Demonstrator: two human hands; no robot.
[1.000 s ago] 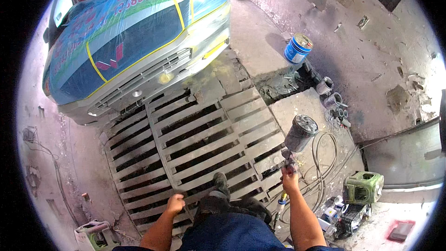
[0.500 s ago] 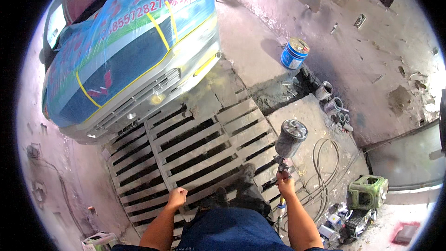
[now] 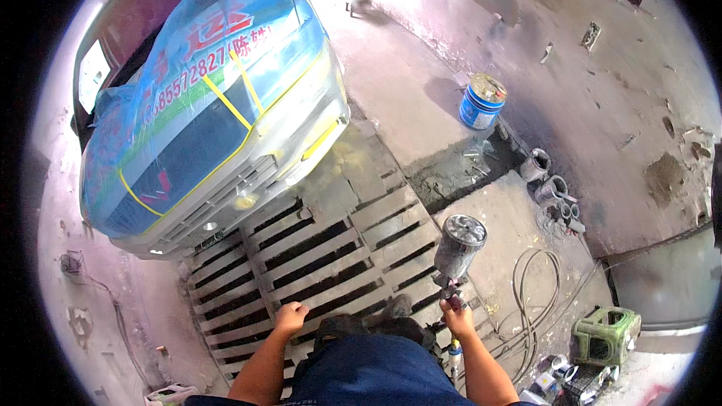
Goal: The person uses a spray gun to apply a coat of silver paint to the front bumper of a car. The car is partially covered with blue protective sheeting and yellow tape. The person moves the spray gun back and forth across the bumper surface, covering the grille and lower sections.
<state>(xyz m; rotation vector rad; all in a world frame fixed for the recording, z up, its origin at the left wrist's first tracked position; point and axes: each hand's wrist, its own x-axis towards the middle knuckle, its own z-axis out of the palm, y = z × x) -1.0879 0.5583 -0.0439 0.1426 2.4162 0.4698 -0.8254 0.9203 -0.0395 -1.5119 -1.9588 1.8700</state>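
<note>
My right hand (image 3: 458,321) grips the handle of a paint spray gun (image 3: 456,252) whose grey metal cup stands upright above my fist. My left hand (image 3: 289,317) hangs free with fingers loosely curled and holds nothing. Both hover over a slatted metal floor grate (image 3: 316,252). Ahead on the left stands a vehicle front (image 3: 218,128) wrapped in blue plastic sheet held by yellow tape, its grey bumper bare. My dark trousers and shoe show between my arms.
A blue paint can (image 3: 481,101) stands on the concrete to the right of the vehicle. Small tins (image 3: 545,180) sit by a floor channel. Coiled hose (image 3: 530,293) lies at the right, beside a green box-shaped device (image 3: 605,334).
The view has shifted so the vehicle sits further off and higher left. My right hand with the spray gun has moved slightly left, and the cup now stands more upright.
</note>
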